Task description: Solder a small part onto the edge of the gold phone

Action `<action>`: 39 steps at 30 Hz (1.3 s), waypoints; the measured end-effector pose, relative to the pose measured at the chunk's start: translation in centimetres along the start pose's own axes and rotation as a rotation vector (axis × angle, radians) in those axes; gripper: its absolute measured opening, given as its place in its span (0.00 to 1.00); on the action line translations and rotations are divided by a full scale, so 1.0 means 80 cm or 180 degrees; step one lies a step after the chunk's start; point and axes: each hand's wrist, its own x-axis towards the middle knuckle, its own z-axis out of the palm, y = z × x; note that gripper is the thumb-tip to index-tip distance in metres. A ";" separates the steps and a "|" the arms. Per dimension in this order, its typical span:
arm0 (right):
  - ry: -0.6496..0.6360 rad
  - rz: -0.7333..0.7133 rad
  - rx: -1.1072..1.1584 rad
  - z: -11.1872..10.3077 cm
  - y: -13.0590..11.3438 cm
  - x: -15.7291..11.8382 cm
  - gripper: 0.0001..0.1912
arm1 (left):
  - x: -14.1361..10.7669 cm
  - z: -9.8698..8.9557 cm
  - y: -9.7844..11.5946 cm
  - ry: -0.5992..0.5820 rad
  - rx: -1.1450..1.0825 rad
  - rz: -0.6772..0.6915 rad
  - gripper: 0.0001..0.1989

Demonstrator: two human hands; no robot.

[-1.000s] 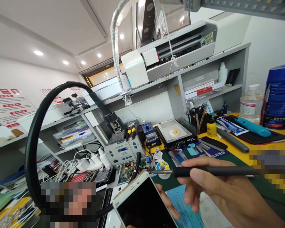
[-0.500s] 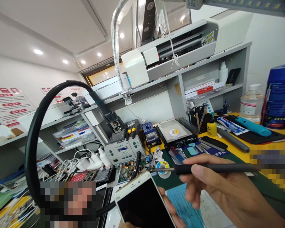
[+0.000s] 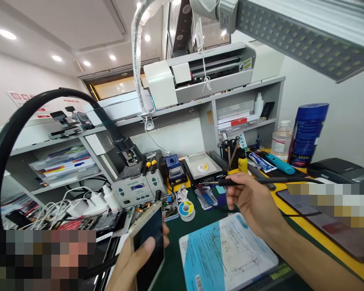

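Note:
A white smartphone [image 3: 150,230] with a dark screen is gripped in my left hand [image 3: 129,260], thumb across the glass and fingertips round the far edge. It stands tilted, turned partly edge-on. My right hand [image 3: 253,202] pinches a soldering iron [image 3: 269,180] by its black handle, its metal tip pointing left and well apart from the phone. Below the right hand lies a blue and white printed packet [image 3: 227,252] on the green mat [image 3: 171,250]. A spool of solder [image 3: 186,211] sits between the hands, farther back.
Behind the phone are a tray of small parts [image 3: 171,210] and a grey rework station [image 3: 138,190]. A thick black hose [image 3: 45,97] arches at left. A flat heating plate [image 3: 202,165] stands at the back. A lamp panel [image 3: 303,38] hangs overhead at right.
The phone has moved left and turned from nearly face-on to partly edge-on; my left thumb now lies over its screen. The soldering iron has moved away from the phone. The view has shifted right.

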 end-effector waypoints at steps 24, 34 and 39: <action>0.0236 0.0450 0.0054 -0.010 0.001 0.014 0.03 | 0.004 0.022 -0.047 -0.1355 0.3545 0.1083 0.37; -0.0191 0.0786 0.0091 -0.019 0.002 0.019 0.05 | -0.003 0.020 -0.043 -0.1266 0.3573 0.1205 0.32; -0.0601 0.1003 0.0142 -0.018 -0.002 0.016 0.04 | -0.003 0.003 -0.041 -0.1016 0.3187 0.1193 0.32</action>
